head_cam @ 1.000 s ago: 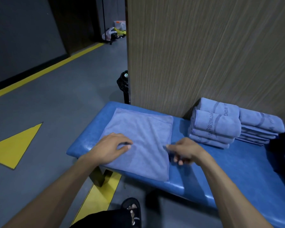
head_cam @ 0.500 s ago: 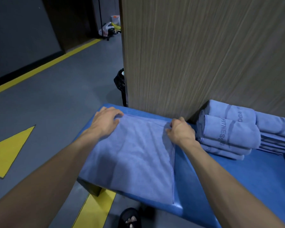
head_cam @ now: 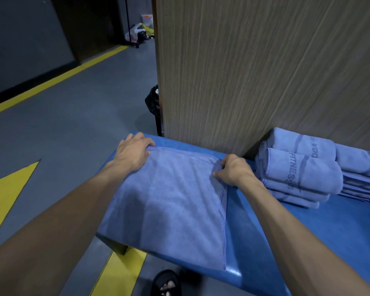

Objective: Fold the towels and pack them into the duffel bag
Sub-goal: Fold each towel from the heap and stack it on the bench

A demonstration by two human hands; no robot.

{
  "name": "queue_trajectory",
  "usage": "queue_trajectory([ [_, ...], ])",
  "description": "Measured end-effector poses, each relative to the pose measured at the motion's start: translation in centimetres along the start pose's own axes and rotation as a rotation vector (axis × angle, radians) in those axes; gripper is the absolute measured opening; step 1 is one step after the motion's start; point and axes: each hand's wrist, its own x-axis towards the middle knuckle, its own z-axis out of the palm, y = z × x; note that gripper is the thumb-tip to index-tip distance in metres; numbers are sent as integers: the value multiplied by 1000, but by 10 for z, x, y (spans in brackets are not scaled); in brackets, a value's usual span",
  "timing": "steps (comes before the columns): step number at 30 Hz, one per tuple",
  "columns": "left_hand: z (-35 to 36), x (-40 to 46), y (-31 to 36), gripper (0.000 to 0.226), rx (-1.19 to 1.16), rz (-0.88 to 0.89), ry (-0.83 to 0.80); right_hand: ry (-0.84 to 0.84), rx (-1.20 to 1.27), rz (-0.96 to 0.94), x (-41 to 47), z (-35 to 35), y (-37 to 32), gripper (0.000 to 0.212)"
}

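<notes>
Item: blue towel (head_cam: 171, 201), spread flat on the padded blue tabletop (head_cam: 265, 236), near edge overhanging at 6 o'clock. My left hand (head_cam: 132, 154) holds its far left corner at 11 o'clock, fingers curled over the hem; my right hand (head_cam: 233, 169) pinches the far right corner at 1 o'clock. Stack of folded towels (head_cam: 303, 171) at 3 o'clock, against a wood-grain panel (head_cam: 254, 71). Grey floor (head_cam: 73, 129), yellow markings; sandalled foot (head_cam: 167, 284) at 6 o'clock
</notes>
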Motion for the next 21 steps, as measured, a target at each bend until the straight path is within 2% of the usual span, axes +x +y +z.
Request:
queue_trajectory([
  [4, 3, 0, 1, 29, -10, 0, 28, 23, 61, 22, 0, -1, 0, 26],
  [7, 4, -1, 0, 28, -17, 2, 50, 138, 70, -27, -4, 2, 5, 20],
  [13, 6, 0, -1, 27, -37, -1, 59, 338, -76, -170, -14, 9, 13, 22],
  [18, 7, 0, -2, 28, -55, -4, 59, 509, 31, -261, -16, 13, 6, 19],
  [21, 6, 0, -3, 27, -67, -7, 39, 507, 41, -244, -6, 13, 0, 10],
])
